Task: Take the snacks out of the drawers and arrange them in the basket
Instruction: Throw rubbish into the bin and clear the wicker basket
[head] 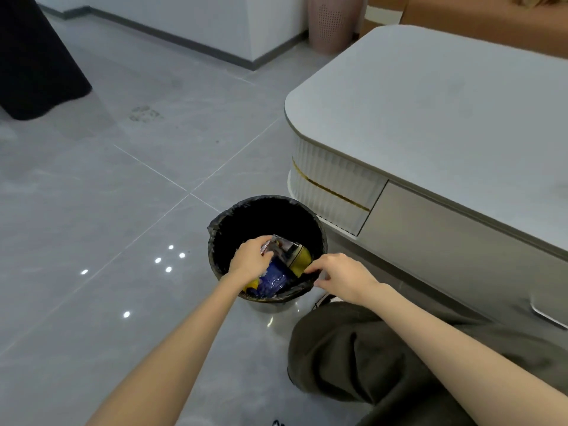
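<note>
A round basket point(221, 229) lined with a black bag stands on the floor by the corner of a low table. Inside lie a blue snack packet point(274, 279) and a yellow and silver snack packet point(296, 256). My left hand point(250, 259) reaches into the basket and grips the silver top edge of the yellow packet. My right hand point(341, 276) is at the basket's near right rim, thumb and fingers pinching the edge of the black liner. The table's grey drawer front point(445, 241) is closed.
The low table point(430, 118) with a ribbed white side fills the right. My bent leg in dark trousers point(353, 348) lies below the basket. A pink perforated bin point(330, 23) stands at the back. A black shape point(33, 56) is at far left. Grey tiled floor spreads to the left.
</note>
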### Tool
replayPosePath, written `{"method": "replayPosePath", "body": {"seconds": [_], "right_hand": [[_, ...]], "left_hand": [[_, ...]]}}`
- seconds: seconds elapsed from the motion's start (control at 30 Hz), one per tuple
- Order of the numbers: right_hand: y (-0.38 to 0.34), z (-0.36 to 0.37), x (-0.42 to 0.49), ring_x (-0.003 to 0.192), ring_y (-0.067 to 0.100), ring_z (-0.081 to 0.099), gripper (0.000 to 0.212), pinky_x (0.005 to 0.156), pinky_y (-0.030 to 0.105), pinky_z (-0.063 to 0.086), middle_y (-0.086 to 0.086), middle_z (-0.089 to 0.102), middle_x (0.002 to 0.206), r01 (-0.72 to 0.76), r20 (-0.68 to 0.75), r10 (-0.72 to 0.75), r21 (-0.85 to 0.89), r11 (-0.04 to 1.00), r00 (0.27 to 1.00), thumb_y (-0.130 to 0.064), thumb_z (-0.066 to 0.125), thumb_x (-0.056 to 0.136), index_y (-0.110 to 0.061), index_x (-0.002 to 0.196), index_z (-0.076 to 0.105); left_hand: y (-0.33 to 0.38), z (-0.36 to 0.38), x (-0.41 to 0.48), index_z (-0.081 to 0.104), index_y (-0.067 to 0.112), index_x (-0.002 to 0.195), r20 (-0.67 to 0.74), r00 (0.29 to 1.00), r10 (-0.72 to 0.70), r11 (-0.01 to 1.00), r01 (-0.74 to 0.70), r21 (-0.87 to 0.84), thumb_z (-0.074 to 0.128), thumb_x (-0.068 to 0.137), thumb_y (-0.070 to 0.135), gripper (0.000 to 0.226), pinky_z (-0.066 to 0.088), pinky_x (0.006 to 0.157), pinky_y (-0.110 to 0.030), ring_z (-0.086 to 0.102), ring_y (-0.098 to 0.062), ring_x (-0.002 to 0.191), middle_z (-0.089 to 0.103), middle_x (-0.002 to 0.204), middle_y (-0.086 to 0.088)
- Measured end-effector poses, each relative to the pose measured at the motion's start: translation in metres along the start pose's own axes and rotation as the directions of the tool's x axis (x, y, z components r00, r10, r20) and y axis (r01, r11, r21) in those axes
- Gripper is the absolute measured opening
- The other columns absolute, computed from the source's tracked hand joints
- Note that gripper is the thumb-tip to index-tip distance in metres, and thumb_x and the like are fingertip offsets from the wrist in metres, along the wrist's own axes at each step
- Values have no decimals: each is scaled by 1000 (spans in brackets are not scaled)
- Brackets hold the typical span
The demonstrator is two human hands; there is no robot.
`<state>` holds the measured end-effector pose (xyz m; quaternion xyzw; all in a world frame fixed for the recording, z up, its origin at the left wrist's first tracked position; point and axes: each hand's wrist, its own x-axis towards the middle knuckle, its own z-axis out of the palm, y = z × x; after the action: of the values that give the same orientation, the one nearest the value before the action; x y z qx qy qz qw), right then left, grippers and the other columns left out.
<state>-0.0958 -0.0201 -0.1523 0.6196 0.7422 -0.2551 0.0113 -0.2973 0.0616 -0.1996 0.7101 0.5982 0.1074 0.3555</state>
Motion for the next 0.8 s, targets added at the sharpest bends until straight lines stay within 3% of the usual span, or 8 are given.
{"method": "replayPosePath", "body": {"seconds": [0.17,0.43,0.5,0.7,0.8], "right_hand": [[6,-42,-45,101,14,58,34,84,36,51,-6,58,126,-24,-111,25,4,1000,993,-19,51,95,-33,125,58],[30,-117,-149,95,8,59,29,79,29,46,-12,61,118,-156,-374,160,39,987,914,-24,50,97,-35,121,60],[42,-132,-177,93,7,58,29,76,25,42,-13,61,116,-199,-434,216,85,976,874,-22,50,97,-33,120,62],[89,-165,-242,93,6,58,27,82,32,48,-14,61,115,-298,-616,365,214,930,698,-21,51,95,-32,117,62],[113,-175,-258,104,8,56,28,81,32,47,-15,57,122,-328,-680,424,275,904,598,-23,53,94,-34,120,59]], "left_hand": [[60,-18,-33,49,27,138,-52,982,184,982,-181,54,54,95,23,44,49,95,-39,57,-18,115,59,131,1],[185,-39,-80,48,30,137,-90,868,488,872,-482,83,48,99,27,38,44,89,-24,55,-9,112,53,134,7],[218,-35,-84,49,27,137,-65,840,539,842,-536,61,48,99,24,38,42,92,-23,54,-10,114,53,134,6],[301,1,-72,48,24,139,38,779,626,774,-627,92,47,99,23,40,36,105,-27,46,-14,127,49,141,2],[327,26,-59,45,24,141,107,769,630,758,-639,135,45,100,27,41,35,109,-34,40,-18,134,45,146,0]]}}
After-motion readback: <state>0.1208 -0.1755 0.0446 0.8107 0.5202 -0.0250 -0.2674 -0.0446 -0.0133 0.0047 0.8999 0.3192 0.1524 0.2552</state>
